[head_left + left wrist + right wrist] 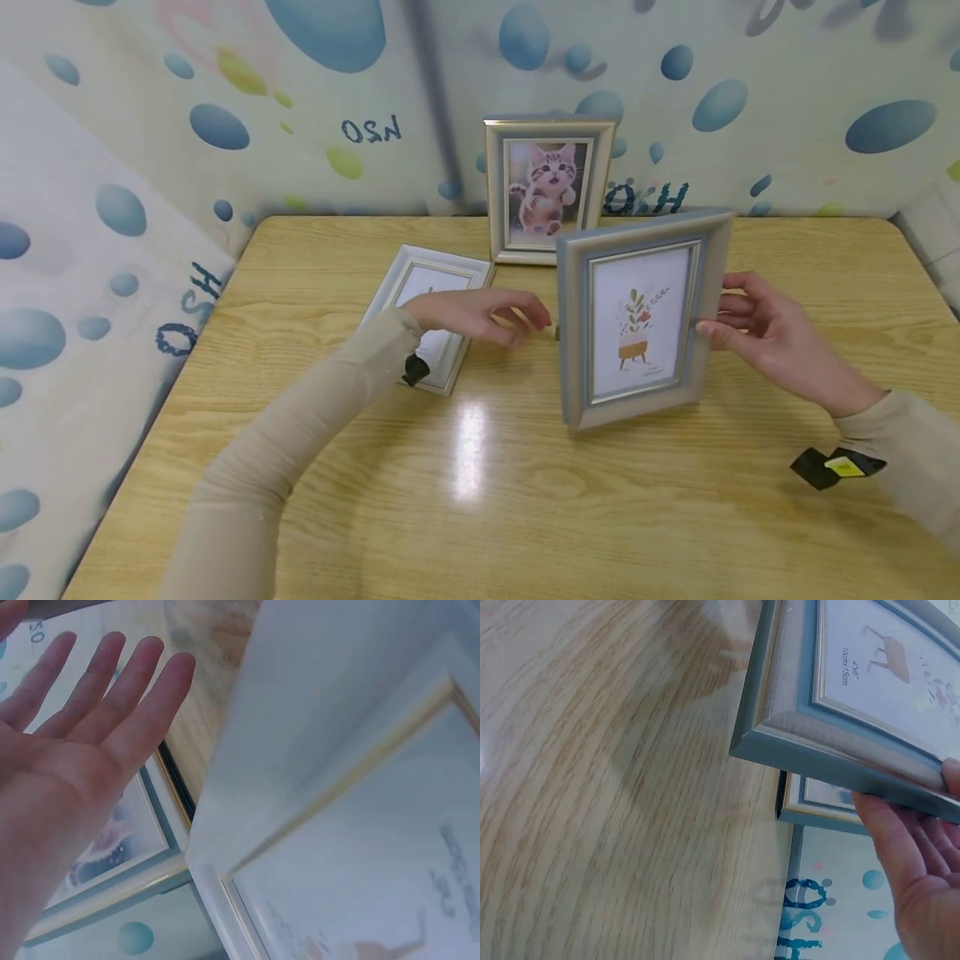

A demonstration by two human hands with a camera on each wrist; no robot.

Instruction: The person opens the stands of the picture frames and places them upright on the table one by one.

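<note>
My right hand (780, 342) pinches the right side of a grey-beige picture frame (637, 325), thumb on the front and fingers behind. The frame stands upright, angled toward the left, its lower edge close over the table; it holds a print of a potted plant. In the right wrist view, fingers (889, 829) lie against the back of its blue-grey edge. My left hand (480, 317) is empty, its fingers loosely extended beside the frame's left edge. Beneath that hand lies a white picture frame (450, 265), partly hidden by the wrist and sleeve.
At the back, a picture frame with a kitten photo (547, 187) stands upright near the wall, its lower right corner overlapped by the held frame. The wooden table (465, 533) meets a wall covering (450, 100) with blue and green drops.
</note>
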